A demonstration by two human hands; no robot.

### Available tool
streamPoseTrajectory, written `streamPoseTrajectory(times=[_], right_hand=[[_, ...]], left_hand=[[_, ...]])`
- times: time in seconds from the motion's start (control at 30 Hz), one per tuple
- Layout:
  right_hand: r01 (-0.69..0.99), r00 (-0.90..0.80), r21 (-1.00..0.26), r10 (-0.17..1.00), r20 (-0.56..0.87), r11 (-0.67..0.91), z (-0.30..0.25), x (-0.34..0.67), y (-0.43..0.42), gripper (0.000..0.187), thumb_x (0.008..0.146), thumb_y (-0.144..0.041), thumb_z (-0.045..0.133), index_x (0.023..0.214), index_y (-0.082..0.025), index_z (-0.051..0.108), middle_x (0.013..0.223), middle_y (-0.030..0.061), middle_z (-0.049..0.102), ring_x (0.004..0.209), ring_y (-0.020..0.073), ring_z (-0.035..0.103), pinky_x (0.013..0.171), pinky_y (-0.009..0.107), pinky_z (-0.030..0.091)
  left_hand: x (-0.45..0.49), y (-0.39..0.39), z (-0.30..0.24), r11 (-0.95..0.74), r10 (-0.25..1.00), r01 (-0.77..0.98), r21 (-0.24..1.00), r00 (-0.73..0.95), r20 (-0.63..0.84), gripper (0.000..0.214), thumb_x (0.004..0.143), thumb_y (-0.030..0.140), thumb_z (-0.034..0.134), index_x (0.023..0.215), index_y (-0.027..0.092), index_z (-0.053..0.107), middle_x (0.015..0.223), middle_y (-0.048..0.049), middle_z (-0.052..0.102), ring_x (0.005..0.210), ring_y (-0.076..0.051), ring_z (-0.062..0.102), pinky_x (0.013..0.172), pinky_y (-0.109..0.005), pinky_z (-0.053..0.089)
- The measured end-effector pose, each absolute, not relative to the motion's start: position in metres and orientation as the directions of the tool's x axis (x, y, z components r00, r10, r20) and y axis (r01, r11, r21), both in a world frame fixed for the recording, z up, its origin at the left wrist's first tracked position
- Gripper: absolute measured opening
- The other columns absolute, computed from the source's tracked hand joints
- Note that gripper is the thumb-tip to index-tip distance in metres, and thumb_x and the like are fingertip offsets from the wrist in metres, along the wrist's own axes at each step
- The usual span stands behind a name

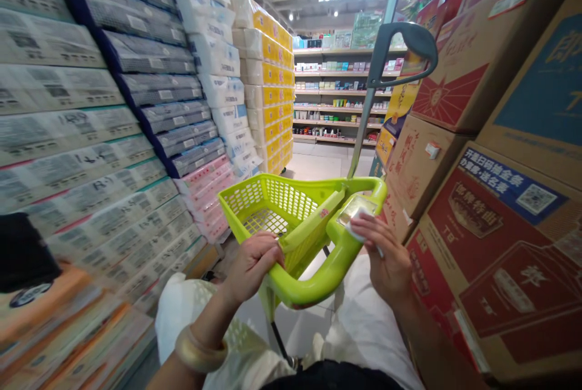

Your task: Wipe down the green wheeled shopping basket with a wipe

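Observation:
A lime-green plastic shopping cart (313, 284) stands right in front of me, its slatted basket (291, 193) holding nothing that I can see. With my left hand (255, 265) I grip the left side of the cart's frame, fingers wrapped over the rim. My right hand (382, 250) presses a white wipe (362, 225) against the clear panel (352, 209) set in the handle. Behind the panel rises a grey pole (364, 126), topped by a dark grey loop handle (402, 56).
Stacked tissue packs (266, 90) and pale packages (50, 87) line the left. Cardboard cartons (509, 244) are piled close on the right. Shelves of small goods (341, 90) stand at the back, across a tiled floor (318, 162). An orange package (59, 305) lies at lower left.

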State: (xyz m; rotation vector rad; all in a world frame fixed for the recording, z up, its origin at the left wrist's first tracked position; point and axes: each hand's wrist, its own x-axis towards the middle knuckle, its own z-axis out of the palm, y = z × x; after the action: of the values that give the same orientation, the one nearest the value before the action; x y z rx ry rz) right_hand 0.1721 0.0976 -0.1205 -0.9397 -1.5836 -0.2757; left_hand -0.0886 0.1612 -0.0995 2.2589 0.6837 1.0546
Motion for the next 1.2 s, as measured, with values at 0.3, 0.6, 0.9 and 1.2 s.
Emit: streamPoseTrajectory(times=[0.3, 0.6, 0.9, 1.2], right_hand=[[0.606, -0.268, -0.227, 0.465, 0.844, 0.762, -0.101, 0.152, 0.087, 0.024, 0.097, -0.02, 0.05, 0.112, -0.025, 0.067, 0.11, 0.0045, 0.075, 0.112, 0.0193, 0.066, 0.105, 0.041, 0.047], [0.552, -0.26, -0.288, 0.49, 0.832, 0.782, -0.098, 0.125, 0.065, 0.025, 0.098, -0.022, 0.047, 0.114, -0.022, 0.066, 0.111, 0.0062, 0.074, 0.113, 0.0194, 0.066, 0.106, 0.04, 0.047], [0.655, -0.202, -0.259, 0.495, 0.845, 0.71, -0.09, 0.122, 0.063, 0.025, 0.095, -0.016, 0.05, 0.112, -0.022, 0.067, 0.107, 0.0054, 0.076, 0.108, 0.0187, 0.068, 0.103, 0.039, 0.05], [0.672, -0.219, -0.281, 0.546, 0.808, 0.685, -0.08, 0.121, 0.06, 0.023, 0.094, -0.014, 0.048, 0.104, -0.022, 0.067, 0.099, 0.0052, 0.076, 0.097, 0.0185, 0.071, 0.097, 0.038, 0.054]], left_hand=[[-0.094, 0.164, -0.098, -0.674, 0.689, 0.245, 0.697, 0.547, 0.475, 0.058, 0.097, 0.046, 0.031, 0.056, 0.02, 0.061, 0.061, -0.0014, 0.065, 0.063, -0.016, 0.057, 0.09, -0.033, 0.042], [-0.084, 0.164, -0.104, -0.7, 0.692, 0.307, 0.645, 0.517, 0.504, 0.05, 0.095, 0.04, 0.033, 0.058, 0.019, 0.06, 0.062, -0.003, 0.064, 0.069, -0.019, 0.058, 0.083, -0.036, 0.043], [-0.074, 0.166, -0.107, -0.729, 0.666, 0.289, 0.62, 0.509, 0.545, 0.045, 0.093, 0.032, 0.035, 0.058, 0.019, 0.06, 0.06, -0.001, 0.062, 0.067, -0.017, 0.057, 0.078, -0.033, 0.042], [-0.069, 0.158, -0.101, -0.706, 0.695, 0.332, 0.625, 0.495, 0.522, 0.044, 0.093, 0.031, 0.034, 0.059, 0.02, 0.06, 0.061, -0.0007, 0.063, 0.065, -0.017, 0.056, 0.081, -0.034, 0.042]])
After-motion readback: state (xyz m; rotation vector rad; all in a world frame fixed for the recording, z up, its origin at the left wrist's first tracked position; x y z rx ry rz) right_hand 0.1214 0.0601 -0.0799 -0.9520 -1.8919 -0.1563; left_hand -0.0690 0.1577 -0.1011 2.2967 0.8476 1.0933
